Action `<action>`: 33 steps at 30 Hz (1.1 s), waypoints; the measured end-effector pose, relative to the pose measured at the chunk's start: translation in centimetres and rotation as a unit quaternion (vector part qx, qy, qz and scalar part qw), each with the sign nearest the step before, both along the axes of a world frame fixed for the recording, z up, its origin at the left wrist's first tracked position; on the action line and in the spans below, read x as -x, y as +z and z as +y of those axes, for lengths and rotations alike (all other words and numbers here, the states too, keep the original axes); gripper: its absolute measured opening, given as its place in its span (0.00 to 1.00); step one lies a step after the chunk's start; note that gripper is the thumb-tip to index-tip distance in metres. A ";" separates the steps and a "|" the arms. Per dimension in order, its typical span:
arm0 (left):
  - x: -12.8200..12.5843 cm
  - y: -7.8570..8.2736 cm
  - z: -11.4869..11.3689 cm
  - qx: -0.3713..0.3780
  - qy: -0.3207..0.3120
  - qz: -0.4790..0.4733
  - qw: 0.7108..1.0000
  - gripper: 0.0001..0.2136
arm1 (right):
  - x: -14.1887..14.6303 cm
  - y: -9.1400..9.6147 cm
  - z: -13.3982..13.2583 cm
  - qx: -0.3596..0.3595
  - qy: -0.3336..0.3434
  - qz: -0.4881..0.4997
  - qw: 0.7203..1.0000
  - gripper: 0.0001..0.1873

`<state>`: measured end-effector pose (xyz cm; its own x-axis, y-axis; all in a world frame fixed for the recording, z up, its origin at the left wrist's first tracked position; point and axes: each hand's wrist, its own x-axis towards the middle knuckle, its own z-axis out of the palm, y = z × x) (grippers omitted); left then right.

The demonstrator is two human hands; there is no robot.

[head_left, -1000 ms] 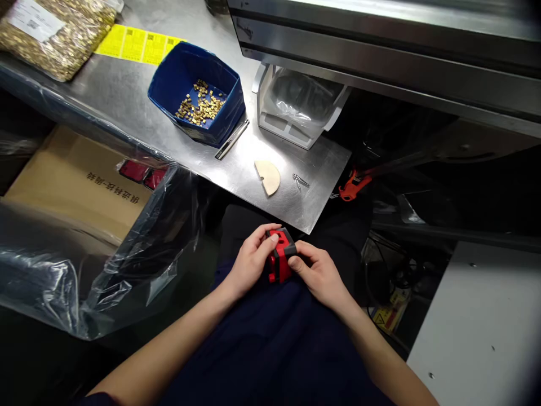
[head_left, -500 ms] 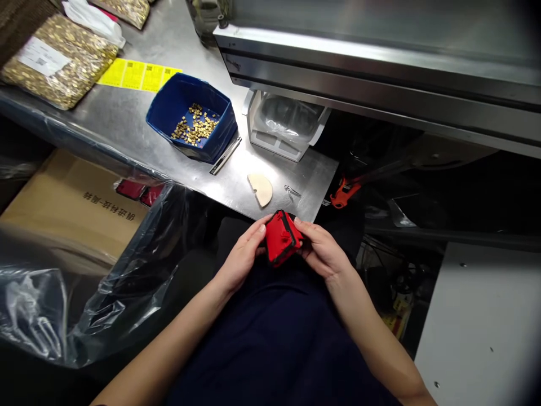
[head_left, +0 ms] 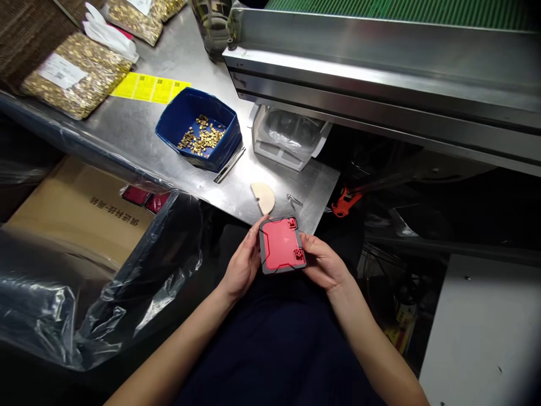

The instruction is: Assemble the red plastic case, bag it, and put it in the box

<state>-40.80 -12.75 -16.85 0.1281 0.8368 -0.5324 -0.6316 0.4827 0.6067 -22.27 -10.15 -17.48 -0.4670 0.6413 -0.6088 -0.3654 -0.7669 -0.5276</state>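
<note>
Red case between both hands

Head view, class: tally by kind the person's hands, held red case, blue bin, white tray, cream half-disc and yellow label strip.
Hands: 2 (left hand, right hand)
Red case: 1
Blue bin: 1
White tray: 1
Cream half-disc: 1
Yellow label strip: 1
Total: 7
</note>
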 end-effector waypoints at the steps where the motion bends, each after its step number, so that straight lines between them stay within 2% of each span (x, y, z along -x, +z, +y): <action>1: 0.0 0.2 0.1 0.022 0.003 -0.025 0.999 0.26 | 0.4 -0.2 -0.3 0.003 0.008 0.025 1.000 0.21; 3: 0.4 0.6 0.1 0.065 0.005 -0.075 0.995 0.28 | 1.1 -0.4 -0.9 0.010 0.025 0.064 0.998 0.21; 5: 1.1 0.9 -0.4 0.095 0.005 -0.110 0.989 0.27 | 1.3 -0.2 -1.2 -0.021 0.081 0.048 0.995 0.24; 7: 2.1 1.0 -1.5 0.111 0.006 -0.124 0.986 0.27 | 1.0 0.4 -0.8 -0.089 0.206 -0.013 0.974 0.24; 8: 2.6 1.0 -2.2 0.111 0.011 -0.127 0.986 0.27 | 0.6 0.9 -0.3 -0.135 0.280 -0.065 0.948 0.23; 10: 3.7 1.1 -3.9 0.102 0.027 -0.134 0.985 0.30 | 0.2 1.9 1.5 -0.232 0.373 -0.212 0.873 0.19; 11: 4.2 1.2 -4.7 0.096 0.032 -0.142 0.985 0.32 | 0.3 2.3 2.7 -0.279 0.374 -0.300 0.832 0.18; 14: 5.3 1.2 -6.7 0.087 0.017 -0.183 0.979 0.35 | 2.7 2.5 6.6 -0.388 0.295 -0.522 0.699 0.14; 16: 5.4 1.2 -7.4 0.087 0.010 -0.198 0.976 0.30 | 5.8 1.7 8.9 -0.410 0.296 -0.610 0.610 0.17; 17: 5.4 1.2 -7.5 0.088 0.011 -0.200 0.976 0.27 | 7.4 1.1 9.9 -0.404 0.307 -0.640 0.576 0.21; 18: 5.2 1.1 -7.6 0.091 0.012 -0.199 0.976 0.25 | 8.8 0.5 10.7 -0.394 0.315 -0.662 0.554 0.26; 20: 4.8 1.1 -7.5 0.102 0.013 -0.195 0.975 0.24 | 10.8 -0.6 11.6 -0.384 0.328 -0.669 0.546 0.29; 22: 4.4 1.2 -7.3 0.121 0.009 -0.185 0.975 0.26 | 11.1 -1.0 11.5 -0.394 0.343 -0.642 0.561 0.23; 24: 4.1 1.3 -6.9 0.148 0.011 -0.162 0.976 0.26 | 9.6 -0.4 10.4 -0.417 0.361 -0.595 0.584 0.15; 26: 3.9 1.4 -6.4 0.178 0.015 -0.133 0.975 0.24 | 6.8 1.2 8.4 -0.439 0.362 -0.530 0.629 0.12; 28: 3.8 1.7 -6.0 0.206 0.015 -0.120 0.971 0.23 | 3.6 3.4 5.8 -0.450 0.350 -0.440 0.694 0.13; 29: 3.7 1.8 -5.8 0.218 0.011 -0.121 0.968 0.21 | 2.2 4.6 4.4 -0.447 0.355 -0.400 0.717 0.14; 30: 3.7 2.0 -5.6 0.226 0.007 -0.122 0.966 0.20 | 1.0 5.7 3.0 -0.447 0.374 -0.366 0.726 0.13; 31: 3.7 2.2 -5.4 0.231 0.001 -0.123 0.965 0.19 | 0.1 6.6 1.6 -0.458 0.391 -0.343 0.721 0.13; 33: 3.5 2.6 -5.0 0.237 -0.016 -0.122 0.964 0.17 | -0.7 7.7 -0.8 -0.502 0.425 -0.327 0.679 0.12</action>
